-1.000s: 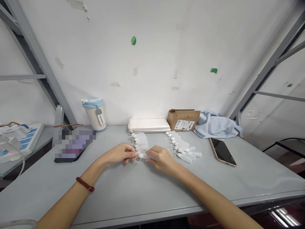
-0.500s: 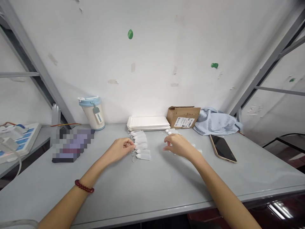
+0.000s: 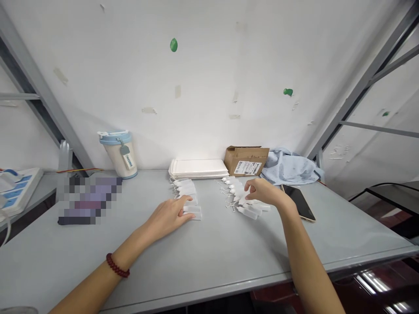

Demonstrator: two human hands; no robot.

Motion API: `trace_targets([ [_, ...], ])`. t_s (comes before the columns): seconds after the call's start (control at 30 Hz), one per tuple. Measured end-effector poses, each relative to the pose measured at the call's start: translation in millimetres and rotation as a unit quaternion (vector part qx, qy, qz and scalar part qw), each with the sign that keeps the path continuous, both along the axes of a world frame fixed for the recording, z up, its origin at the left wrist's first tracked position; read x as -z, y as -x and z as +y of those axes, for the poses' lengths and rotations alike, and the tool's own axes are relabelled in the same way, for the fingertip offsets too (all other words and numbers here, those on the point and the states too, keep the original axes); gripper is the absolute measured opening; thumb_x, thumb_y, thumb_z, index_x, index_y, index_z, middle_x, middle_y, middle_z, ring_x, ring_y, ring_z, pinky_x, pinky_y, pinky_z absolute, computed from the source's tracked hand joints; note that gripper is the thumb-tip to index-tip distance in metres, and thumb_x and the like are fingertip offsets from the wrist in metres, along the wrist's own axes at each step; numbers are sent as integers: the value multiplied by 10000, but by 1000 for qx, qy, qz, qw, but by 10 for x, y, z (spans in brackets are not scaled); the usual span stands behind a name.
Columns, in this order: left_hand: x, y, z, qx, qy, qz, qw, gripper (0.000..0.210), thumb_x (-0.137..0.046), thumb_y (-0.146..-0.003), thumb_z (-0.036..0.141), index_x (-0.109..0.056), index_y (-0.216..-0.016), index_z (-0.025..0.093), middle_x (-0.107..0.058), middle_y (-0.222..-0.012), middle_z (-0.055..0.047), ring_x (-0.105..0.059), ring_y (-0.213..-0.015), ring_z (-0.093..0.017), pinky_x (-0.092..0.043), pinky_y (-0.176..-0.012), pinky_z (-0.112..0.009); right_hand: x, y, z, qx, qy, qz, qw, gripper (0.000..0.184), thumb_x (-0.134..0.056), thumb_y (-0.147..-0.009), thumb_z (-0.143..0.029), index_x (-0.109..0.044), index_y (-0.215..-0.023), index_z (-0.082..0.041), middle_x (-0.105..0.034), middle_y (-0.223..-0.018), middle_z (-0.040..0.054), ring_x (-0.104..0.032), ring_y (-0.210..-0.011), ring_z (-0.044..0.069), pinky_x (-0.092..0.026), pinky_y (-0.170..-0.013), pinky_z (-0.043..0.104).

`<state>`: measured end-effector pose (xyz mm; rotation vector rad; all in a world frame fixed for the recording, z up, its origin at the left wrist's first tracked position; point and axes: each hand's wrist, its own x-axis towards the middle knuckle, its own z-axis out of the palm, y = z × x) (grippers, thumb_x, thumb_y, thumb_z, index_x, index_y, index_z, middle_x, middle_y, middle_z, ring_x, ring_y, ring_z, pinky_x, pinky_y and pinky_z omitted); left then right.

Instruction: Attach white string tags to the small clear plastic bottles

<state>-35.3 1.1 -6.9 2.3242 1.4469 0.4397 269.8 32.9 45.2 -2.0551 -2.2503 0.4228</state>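
Small translucent plastic bottles with white pointed caps and thin string-like loops lie on the table in two groups. In the left row the bottles [image 3: 187, 185] lie side by side. My left hand [image 3: 166, 216] rests over the near end of this row, thumb and fingers apart at the near bottles, covering their caps. The right group of bottles [image 3: 248, 212] is a looser, overlapping pile with caps pointing left. Above it hovers my right hand [image 3: 266, 192], its fingers curved and a gap showing between thumb and forefinger. It partly hides the pile.
Behind the bottles lie a stack of white flat packs [image 3: 199, 168] and a cardboard box [image 3: 246, 161]. A light blue cloth [image 3: 290, 168] and a phone [image 3: 299, 203] are at right. A tumbler [image 3: 119, 155], a pixelated item [image 3: 91, 200] and a power strip [image 3: 22, 192] are at left.
My left hand has slid toward the near end of the left row and spread its fingers. My right hand has shifted right, uncovering much of the right pile. The view has turned slightly right.
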Motion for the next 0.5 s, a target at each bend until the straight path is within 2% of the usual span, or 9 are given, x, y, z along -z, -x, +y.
trace_targets([
  [0.1, -1, -14, -13, -3, 7, 9, 1000, 514, -466, -799, 504, -510, -1199, 184, -561, -680, -6, -545, -672, -205, -344, -592, -266, 40, -73, 52, -7, -37, -18, 999, 213, -580, -692, -108, -642, -889, -158, -635, -910, 72, -582, -830, 189, -407, -632, 235],
  [0.2, 5, -25, -21, -6, 12, 16, 1000, 536, -467, -798, 512, -513, -1207, 169, -584, -702, -15, -556, -687, -209, -353, -602, -271, 68, -107, 79, -37, -44, -12, 998, 269, -541, -680, -51, -653, -896, -163, -624, -960, 78, -572, -912, 198, -414, -713, 241],
  [0.37, 4, -21, -21, -5, 11, 37, 999, 507, -460, -805, 501, -531, -1186, 174, -615, -720, -28, -573, -713, -224, -348, -598, -274, 76, -63, 71, -58, -4, 19, 998, 306, -552, -653, -52, -659, -908, -182, -621, -967, 66, -578, -913, 196, -426, -716, 237],
  [0.5, -1, -25, -32, -3, 7, 46, 999, 500, -454, -809, 499, -528, -1185, 177, -626, -730, -32, -580, -729, -232, -346, -600, -277, 85, -27, 79, -66, 18, 2, 998, 299, -564, -640, -55, -668, -883, -195, -620, -963, 64, -577, -906, 202, -427, -691, 239],
])
